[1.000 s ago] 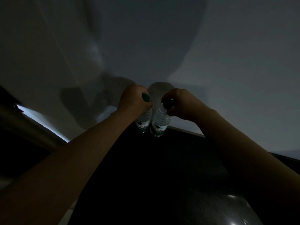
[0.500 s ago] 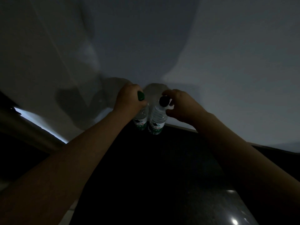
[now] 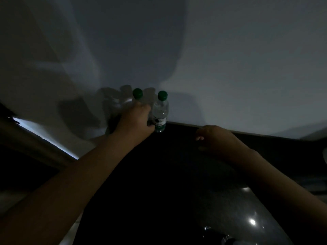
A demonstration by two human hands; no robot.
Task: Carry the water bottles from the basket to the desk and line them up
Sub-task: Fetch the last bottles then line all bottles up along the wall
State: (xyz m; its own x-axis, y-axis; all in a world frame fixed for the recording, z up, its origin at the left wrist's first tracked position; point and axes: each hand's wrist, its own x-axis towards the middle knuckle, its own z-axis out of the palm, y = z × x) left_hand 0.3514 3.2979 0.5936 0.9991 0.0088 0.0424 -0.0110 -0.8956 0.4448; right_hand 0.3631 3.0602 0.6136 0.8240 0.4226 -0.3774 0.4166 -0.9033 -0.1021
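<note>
Light very low. Surface: dark glossy desk (image 3: pixel 159 183), a few bright glints (image 3: pixel 252 222) reflected near its front right corner. Behind it a plain pale grey wall (image 3: pixel 238 68) meets the desk's far edge; large soft shadows of the arms and the bottles fall on the wall above and left of the bottles. At the left side of the view, beyond the desk's left edge, a narrow strip of light (image 3: pixel 46 138) runs diagonally beside a darker band; what that band is cannot be made out. Two clear water bottles with green caps and green-and-white labels stand upright at the far edge of the desk, against the wall, side by side and just about touching. Left bottle (image 3: pixel 137 94): only cap and shoulder show, the body hidden behind the left hand (image 3: pixel 136 119), whose fingers are wrapped round it at mid-height. Right bottle (image 3: pixel 160 112): free-standing, in full sight, base on the desk. Right hand (image 3: pixel 216 138): apart from the bottles, over the desk near its far edge, fingers loosely curled, holding nothing. Both forearms cross the desk from the near side
</note>
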